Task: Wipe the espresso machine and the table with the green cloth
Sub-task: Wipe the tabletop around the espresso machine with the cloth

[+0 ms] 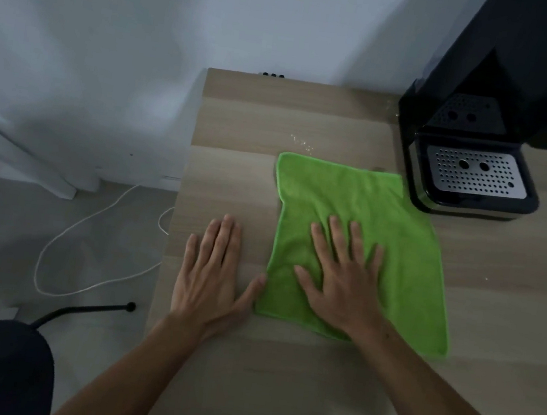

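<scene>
Both forearms come in from the near edge of the wooden table (pixel 276 397) and end in two flat hands. The right hand (pixel 342 281) lies palm down on the green cloth (pixel 405 244), with the fingers straight and spread wide. I think this is to press a large part of the cloth on the wood, so that it slides as one piece when it wipes. The left hand (pixel 213 269) rests on the bare table just left of the cloth, fingers straight and close together. Its thumb reaches to the right and touches the left edge of the cloth, perhaps to steady the body or to keep this edge from folding. The cloth is opened flat, not bunched, in the middle of the table, and its far right corner is just beside the base of the black espresso machine (pixel 485 95). The machine stands at the far right, with its perforated drip tray (pixel 472 173) facing the near side. Some small pale specks (pixel 302 142) lie on the wood just beyond the far edge of the cloth, so a push away from the person probably catches them.
</scene>
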Available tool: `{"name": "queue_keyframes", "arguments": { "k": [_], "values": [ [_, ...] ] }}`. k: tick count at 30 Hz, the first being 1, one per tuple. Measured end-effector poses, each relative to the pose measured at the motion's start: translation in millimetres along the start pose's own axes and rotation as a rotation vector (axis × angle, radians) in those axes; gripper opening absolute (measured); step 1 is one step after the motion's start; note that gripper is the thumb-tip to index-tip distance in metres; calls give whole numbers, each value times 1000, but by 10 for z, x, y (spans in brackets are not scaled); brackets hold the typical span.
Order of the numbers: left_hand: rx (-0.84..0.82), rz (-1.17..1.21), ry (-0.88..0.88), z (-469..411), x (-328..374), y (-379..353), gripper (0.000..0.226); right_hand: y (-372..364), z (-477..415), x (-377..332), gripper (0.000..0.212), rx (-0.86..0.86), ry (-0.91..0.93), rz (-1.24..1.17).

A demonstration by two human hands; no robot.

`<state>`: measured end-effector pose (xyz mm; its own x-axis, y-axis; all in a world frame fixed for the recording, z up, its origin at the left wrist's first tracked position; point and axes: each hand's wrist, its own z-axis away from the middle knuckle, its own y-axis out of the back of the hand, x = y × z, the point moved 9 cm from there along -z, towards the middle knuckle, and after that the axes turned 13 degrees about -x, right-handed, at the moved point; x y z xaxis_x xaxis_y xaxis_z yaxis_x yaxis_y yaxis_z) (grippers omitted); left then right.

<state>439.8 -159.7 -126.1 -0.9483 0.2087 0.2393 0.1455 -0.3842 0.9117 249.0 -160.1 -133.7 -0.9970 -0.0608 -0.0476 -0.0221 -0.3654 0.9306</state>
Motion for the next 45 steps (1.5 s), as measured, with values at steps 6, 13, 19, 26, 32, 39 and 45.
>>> {"name": "queue_keyframes", "arguments": {
  "k": [6, 13, 19, 26, 32, 39, 45],
  "values": [
    [-5, 41, 9, -258, -59, 111, 92, -15, 131, -510, 69, 15, 218, -5],
    [0, 27, 20, -281, -56, 98, 92, 174, -432, -179, 73, 38, 38, -31],
    [-7, 34, 2, -277, -80, 98, 88, 120, -259, -455, 76, -14, 222, 23],
    [7, 33, 17, -639, -116, 261, 92, 273, -729, -60, 82, 20, 41, -21],
    [-21, 21, -8, -918, -106, 318, 92, 270, -633, -321, 74, -11, 249, 47],
    [-16, 9, -3, -949, -96, 344, 93, 439, -1160, 65, 80, -10, 39, 0],
    [-14, 25, -19, -1101, -130, 387, 93, 370, -989, -237, 74, 1, 216, 48]
  ]
}}
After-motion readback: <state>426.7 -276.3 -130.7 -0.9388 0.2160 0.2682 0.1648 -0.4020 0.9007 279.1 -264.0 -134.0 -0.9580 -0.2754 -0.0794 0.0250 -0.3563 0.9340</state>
